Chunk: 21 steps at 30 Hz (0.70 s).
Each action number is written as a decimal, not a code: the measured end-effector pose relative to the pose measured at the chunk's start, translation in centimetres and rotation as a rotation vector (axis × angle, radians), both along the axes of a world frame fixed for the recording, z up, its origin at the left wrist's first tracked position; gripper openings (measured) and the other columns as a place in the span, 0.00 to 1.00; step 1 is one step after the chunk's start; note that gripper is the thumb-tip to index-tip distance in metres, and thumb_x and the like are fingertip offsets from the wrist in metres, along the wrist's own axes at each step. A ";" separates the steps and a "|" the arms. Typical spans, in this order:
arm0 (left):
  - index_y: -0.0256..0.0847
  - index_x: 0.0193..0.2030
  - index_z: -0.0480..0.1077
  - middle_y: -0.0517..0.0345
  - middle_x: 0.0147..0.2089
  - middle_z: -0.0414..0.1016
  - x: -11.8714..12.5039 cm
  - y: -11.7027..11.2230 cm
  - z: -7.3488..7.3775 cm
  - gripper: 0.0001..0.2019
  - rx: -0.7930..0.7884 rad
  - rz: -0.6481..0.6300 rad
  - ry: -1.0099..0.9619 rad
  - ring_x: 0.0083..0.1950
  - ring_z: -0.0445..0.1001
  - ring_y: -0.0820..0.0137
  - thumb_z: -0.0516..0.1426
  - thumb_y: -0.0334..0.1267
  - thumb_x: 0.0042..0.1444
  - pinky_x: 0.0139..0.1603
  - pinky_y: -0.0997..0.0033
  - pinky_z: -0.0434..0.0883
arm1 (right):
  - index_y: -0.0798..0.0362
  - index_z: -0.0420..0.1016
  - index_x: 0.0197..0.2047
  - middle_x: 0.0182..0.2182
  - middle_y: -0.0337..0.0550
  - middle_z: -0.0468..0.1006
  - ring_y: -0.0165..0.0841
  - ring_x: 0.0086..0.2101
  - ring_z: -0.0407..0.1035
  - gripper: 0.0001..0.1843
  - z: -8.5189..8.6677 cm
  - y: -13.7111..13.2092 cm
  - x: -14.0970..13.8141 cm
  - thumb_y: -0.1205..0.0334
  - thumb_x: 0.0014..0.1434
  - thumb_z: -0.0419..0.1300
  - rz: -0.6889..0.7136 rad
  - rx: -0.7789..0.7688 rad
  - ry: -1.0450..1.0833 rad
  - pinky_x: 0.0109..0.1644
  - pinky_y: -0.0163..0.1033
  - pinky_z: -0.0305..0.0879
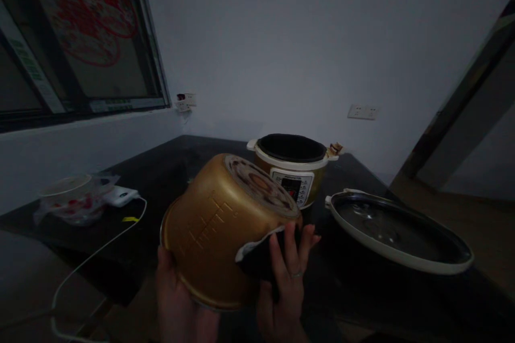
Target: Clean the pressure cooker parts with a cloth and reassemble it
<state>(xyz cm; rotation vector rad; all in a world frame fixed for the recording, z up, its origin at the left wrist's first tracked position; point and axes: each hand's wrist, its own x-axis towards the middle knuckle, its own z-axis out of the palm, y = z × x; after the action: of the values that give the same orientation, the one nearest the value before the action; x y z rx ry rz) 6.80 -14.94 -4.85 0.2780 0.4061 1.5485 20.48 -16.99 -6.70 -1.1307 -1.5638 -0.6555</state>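
A gold inner pot (pixel 217 225) is tilted on its side in front of me, its stained bottom facing up and away. My left hand (pixel 177 300) grips the pot's rim from below at the near left. My right hand (pixel 285 273) presses a dark cloth with a pale edge (pixel 257 257) against the pot's lower right wall, fingers spread over the cloth. Behind the pot stands the cooker body (pixel 292 169), gold and cream with a control panel, its dark cavity open at the top.
The cooker's lid (pixel 398 230) lies upturned on the dark table (pixel 169 166) at the right. At the left are a plastic bag with a bowl (pixel 74 198), a white device (pixel 120 194) and its white cable (pixel 92 257). Walls close behind.
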 end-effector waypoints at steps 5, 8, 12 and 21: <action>0.55 0.63 0.65 0.58 0.48 0.81 -0.2 0.0 -1.7 0.24 -0.056 -0.095 -0.018 0.47 0.80 0.63 0.51 0.54 0.61 0.55 0.63 0.72 | 0.46 0.56 0.68 0.68 0.36 0.53 0.42 0.69 0.39 0.29 4.0 -0.2 -0.3 0.65 0.64 0.49 0.046 -0.028 -0.076 0.71 0.56 0.28; 0.54 0.62 0.65 0.57 0.49 0.80 -0.8 0.1 -2.8 0.24 -0.034 -0.099 0.030 0.48 0.79 0.64 0.54 0.51 0.60 0.51 0.67 0.74 | 0.44 0.66 0.62 0.65 0.38 0.62 0.40 0.68 0.44 0.22 6.5 0.0 0.2 0.62 0.65 0.51 0.108 -0.084 -0.188 0.71 0.54 0.36; 0.53 0.61 0.66 0.58 0.46 0.81 -0.7 -0.1 -2.4 0.29 -0.194 0.095 0.161 0.42 0.81 0.64 0.63 0.44 0.52 0.40 0.72 0.77 | 0.45 0.68 0.61 0.65 0.43 0.61 0.43 0.67 0.48 0.21 9.0 0.5 0.6 0.55 0.66 0.52 0.207 -0.149 -0.299 0.68 0.55 0.49; 0.47 0.56 0.69 0.60 0.34 0.81 -1.2 -1.0 -2.9 0.28 -0.244 0.294 0.507 0.41 0.80 0.59 0.67 0.41 0.46 0.41 0.60 0.78 | 0.47 0.71 0.58 0.65 0.42 0.62 0.45 0.66 0.49 0.20 12.9 1.9 0.7 0.53 0.68 0.49 0.357 -0.352 -0.479 0.67 0.63 0.46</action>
<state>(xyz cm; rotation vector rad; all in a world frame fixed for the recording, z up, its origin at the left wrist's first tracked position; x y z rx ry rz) 5.57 -15.93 -7.76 0.4354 1.0644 1.6858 21.19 -15.06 6.21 -0.9431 -2.2958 -0.4338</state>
